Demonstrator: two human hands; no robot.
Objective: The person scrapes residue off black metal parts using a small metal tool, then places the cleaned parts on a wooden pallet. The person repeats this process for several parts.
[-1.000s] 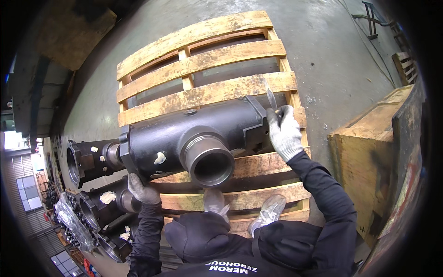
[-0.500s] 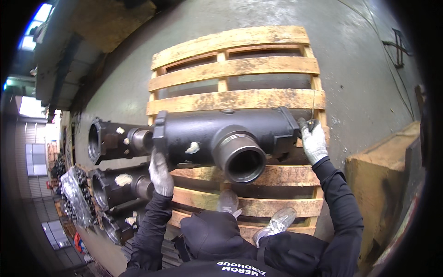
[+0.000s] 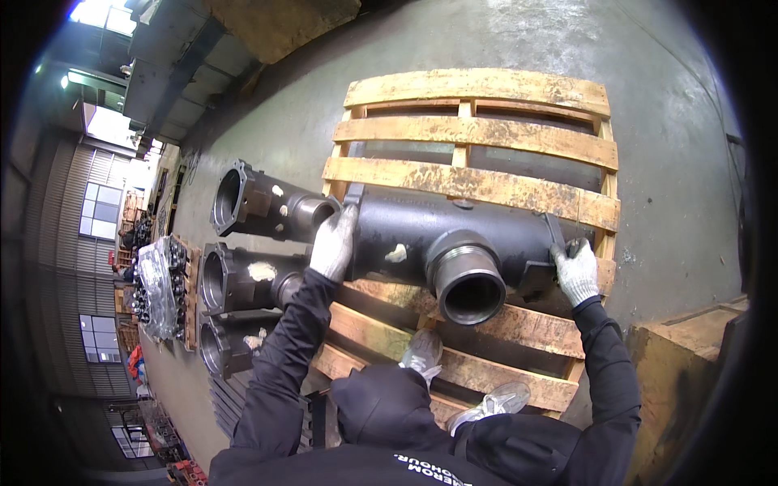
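A large black T-shaped metal pipe housing point(image 3: 381, 231) lies crosswise over the wooden pallet point(image 3: 478, 128), its bare-metal round outlet point(image 3: 470, 283) facing me. A flange stands at each end, and a cream-coloured patch marks its side. My left hand point(image 3: 334, 243), in a white-grey work glove, closes over the left flange. At the opposite end my right hand point(image 3: 577, 274), gloved alike, grips the right flange; its fingertips are partly hidden behind the metal. Whether the housing rests fully on the slats or is slightly raised, I cannot tell.
Several similar black housings point(image 3: 263, 202) lie to the left, one end near my left hand. Farther left a pallet carries small dark parts under clear plastic wrap point(image 3: 162, 287). A wooden crate point(image 3: 681, 364) stands at lower right. My shoes point(image 3: 421, 352) are on the pallet's near slats.
The view has shifted, so pallet and housing appear farther right. My left hand has moved higher on the left flange. My right hand now sits lower against the right flange.
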